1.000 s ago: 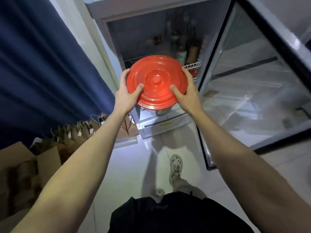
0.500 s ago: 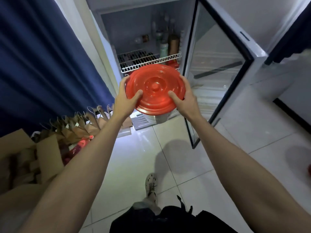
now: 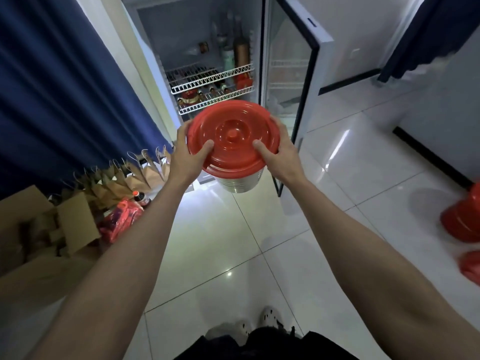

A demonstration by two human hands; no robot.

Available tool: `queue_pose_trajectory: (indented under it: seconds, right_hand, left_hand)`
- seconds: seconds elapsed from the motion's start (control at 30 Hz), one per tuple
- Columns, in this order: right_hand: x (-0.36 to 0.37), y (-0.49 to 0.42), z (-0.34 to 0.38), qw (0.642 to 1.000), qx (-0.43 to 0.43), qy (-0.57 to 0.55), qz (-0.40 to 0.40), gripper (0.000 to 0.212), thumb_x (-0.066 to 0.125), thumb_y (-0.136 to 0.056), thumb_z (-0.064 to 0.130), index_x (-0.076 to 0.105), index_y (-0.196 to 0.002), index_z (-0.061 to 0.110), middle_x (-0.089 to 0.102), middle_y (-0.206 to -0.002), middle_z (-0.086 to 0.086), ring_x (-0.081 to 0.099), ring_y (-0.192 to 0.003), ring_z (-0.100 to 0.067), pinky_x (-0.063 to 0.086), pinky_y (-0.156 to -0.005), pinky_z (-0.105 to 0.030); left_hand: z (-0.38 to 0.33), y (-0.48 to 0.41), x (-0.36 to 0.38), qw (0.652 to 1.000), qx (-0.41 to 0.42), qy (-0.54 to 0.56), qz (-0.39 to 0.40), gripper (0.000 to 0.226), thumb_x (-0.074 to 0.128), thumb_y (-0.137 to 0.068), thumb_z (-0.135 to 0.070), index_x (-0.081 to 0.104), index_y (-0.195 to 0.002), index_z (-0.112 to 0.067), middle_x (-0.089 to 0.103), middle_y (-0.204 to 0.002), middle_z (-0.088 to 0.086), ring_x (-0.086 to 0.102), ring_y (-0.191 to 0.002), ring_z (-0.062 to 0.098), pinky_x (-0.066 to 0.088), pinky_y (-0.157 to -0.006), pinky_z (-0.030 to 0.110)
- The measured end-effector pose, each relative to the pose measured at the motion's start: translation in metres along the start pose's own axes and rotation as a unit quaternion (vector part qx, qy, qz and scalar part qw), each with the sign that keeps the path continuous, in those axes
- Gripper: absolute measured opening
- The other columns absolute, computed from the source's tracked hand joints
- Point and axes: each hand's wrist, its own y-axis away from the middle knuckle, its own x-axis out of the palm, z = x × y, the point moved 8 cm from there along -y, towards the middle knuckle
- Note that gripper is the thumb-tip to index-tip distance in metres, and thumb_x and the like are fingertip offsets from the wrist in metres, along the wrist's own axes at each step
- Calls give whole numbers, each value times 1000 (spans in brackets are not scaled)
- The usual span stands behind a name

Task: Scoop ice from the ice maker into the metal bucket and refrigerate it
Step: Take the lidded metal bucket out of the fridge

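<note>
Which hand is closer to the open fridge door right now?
Right. The right hand holds the red lid beside the fridge door; the left hand holds its opposite edge.

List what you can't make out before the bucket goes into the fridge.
Ice inside the bucket: head view, lid covers it.
Fridge bottom: head view, bucket blocks it.
Red objects at right: head view, cut off by the edge.
Labels on bottles: head view, too small.
</note>
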Motion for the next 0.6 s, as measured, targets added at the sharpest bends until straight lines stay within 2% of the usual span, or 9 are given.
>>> queue_pose_trajectory:
  seconds: [0.1,0.2,0.23,0.3,0.37,0.47,0.53,0.6]
  right_hand:
    - [-15,19,3,1000,9,8,-21,74,69,-92,66,29,-154,60,61,-133,21,61,-126,-14,53,-110,-51]
    - [-38,42,5,998,21,10,-61,72,70,-92,65,30,-151,65,60,-125,30,63,-121,-9,56,-107,-49]
    - [-45,49,5,997,22,14,-74,71,70,-92,63,30,-150,66,62,-126,27,64,-120,-9,56,-106,-48]
    - [-60,65,7,995,22,18,-95,70,71,-92,61,31,-150,66,64,-130,21,65,-118,-5,57,-104,-42]
    - [-74,80,6,993,24,18,-115,70,70,-92,60,32,-151,61,65,-131,19,63,-117,-1,55,-98,-31]
    - [-94,99,2,990,34,23,-138,72,70,-93,61,32,-153,57,65,-132,17,62,-115,0,47,-89,-17]
    - [-106,107,-1,988,44,29,-148,73,70,-93,60,32,-155,55,65,-131,17,62,-113,2,46,-88,-15]
    - [-121,115,-5,985,52,35,-162,73,70,-93,60,31,-155,55,64,-131,18,63,-112,0,48,-91,-18]
  left_hand:
    - [-11,10,7,1000,9,0,14,72,72,-92,-65,35,-152,-51,63,-133,-10,65,-119,20,52,-112,48]
    - [-27,21,22,998,28,12,54,73,73,-93,-62,36,-155,-47,60,-133,-13,64,-121,19,51,-112,46]
    - [-31,24,26,997,36,19,61,74,74,-93,-60,37,-155,-45,61,-130,-17,65,-119,15,52,-110,40]
    - [-41,32,35,996,45,25,68,73,74,-90,-63,38,-152,-50,63,-118,-31,65,-107,-4,49,-94,20]
    - [-50,41,46,995,53,28,79,70,74,-89,-63,39,-150,-55,61,-110,-38,60,-100,-16,42,-82,12]
    - [-63,50,63,992,58,31,104,69,75,-89,-64,37,-146,-62,64,-111,-34,61,-101,-12,47,-85,20]
    - [-68,52,75,990,59,36,119,68,74,-88,-67,36,-144,-64,68,-113,-30,66,-106,-4,51,-92,32]
    - [-78,55,90,987,71,39,136,67,74,-87,-69,37,-142,-66,70,-114,-27,68,-109,4,53,-96,39]
